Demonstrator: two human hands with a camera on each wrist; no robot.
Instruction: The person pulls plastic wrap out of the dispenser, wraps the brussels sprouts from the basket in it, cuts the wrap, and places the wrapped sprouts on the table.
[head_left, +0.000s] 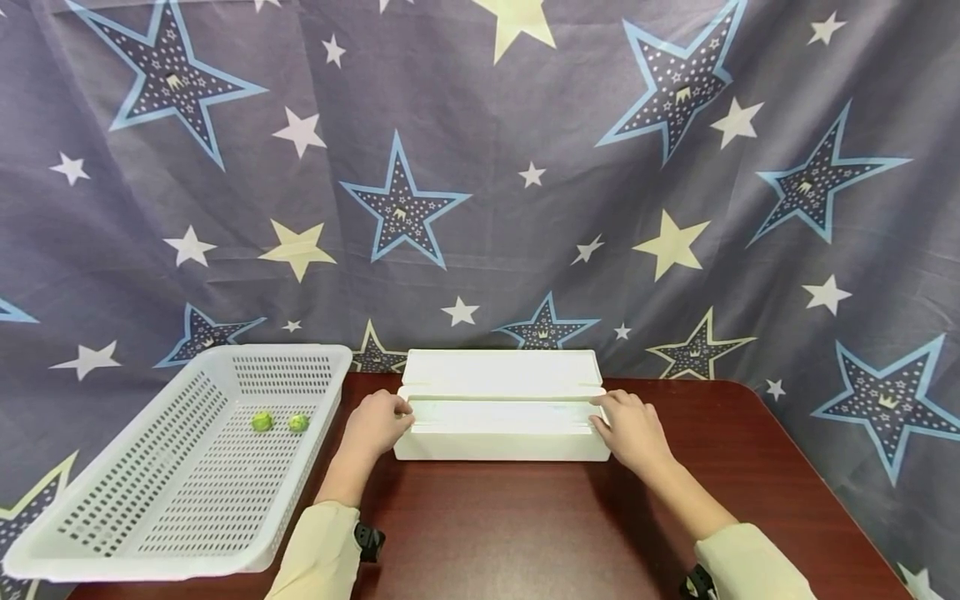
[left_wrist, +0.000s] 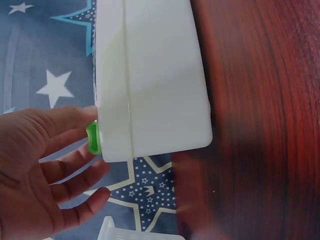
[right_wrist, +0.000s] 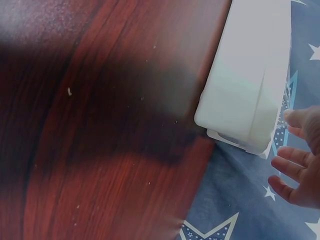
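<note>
A long white box lies crosswise on the table, its white lid tilted up at the back. A shiny, see-through layer spans the top opening. My left hand is at the box's left end, thumb and forefinger at the top corner. In the left wrist view, a small green piece sits at the box edge beside the thumb, the other fingers loosely bent. My right hand is at the right end, forefinger and thumb spread apart at the corner. Its lower fingers hang clear of the box.
A white perforated plastic basket stands on the left, with two small green objects inside. The dark red wooden table has a rounded right corner. A grey star-patterned curtain hangs right behind the box.
</note>
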